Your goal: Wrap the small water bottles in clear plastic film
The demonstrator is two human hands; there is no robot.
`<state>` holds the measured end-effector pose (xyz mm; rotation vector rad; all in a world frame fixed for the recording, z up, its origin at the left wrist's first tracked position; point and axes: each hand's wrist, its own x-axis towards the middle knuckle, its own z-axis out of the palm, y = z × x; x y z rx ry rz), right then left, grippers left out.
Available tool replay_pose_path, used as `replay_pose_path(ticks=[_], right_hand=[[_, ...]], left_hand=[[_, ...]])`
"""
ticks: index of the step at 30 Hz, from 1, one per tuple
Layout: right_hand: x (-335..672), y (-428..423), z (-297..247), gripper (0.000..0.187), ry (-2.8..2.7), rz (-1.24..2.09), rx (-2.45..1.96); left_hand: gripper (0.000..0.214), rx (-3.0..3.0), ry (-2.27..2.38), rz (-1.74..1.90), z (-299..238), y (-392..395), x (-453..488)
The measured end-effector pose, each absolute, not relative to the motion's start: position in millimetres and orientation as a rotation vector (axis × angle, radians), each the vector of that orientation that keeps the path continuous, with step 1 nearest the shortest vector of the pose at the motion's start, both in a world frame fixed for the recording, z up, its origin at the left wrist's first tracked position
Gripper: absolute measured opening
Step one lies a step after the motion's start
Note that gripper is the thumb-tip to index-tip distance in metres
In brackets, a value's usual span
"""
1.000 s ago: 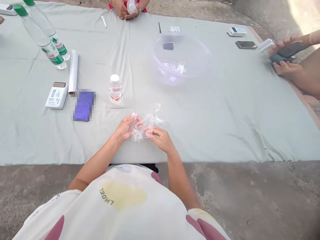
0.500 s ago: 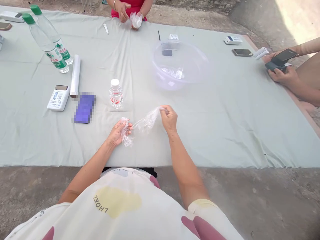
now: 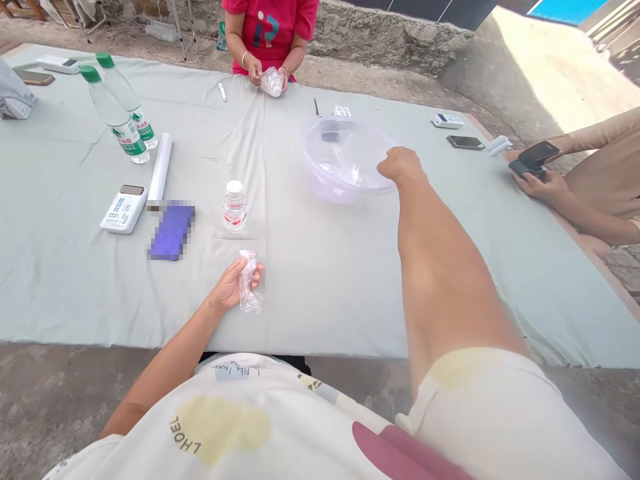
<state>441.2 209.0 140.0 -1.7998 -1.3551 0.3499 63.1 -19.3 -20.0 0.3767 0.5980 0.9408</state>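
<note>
From the wearer's head, 1 camera faces forward and down, close above the shirt (image 3: 295, 427), looking across the cloth-covered table (image 3: 325, 287).

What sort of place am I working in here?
Probably an outdoor yard: a long table draped in pale grey-green cloth stands on bare grey concrete-like ground, with a rough grey stone wall and a bright sunlit patch beyond.

Two green-capped bottles (image 3: 123, 132), white roll (image 3: 161, 171) near them, printed white device (image 3: 124, 212), dark-screened phone (image 3: 465, 143) lying flat
</note>
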Motion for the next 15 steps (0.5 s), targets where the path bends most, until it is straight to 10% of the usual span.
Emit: replay_pose_path(ticks=[6, 15], right_hand=[[386.9, 139.0, 135.1, 0.019, -1.389, 0.244, -1.810], [251.1, -34.1, 41.7, 0.045, -1.339, 1.485, -1.410]], left_hand=[[0.036, 0.365, 0.565, 0.945, -14.6, -20.0, 65.3], [0.042, 0.555, 0.726, 1.151, 11.7, -26.4, 87.7]])
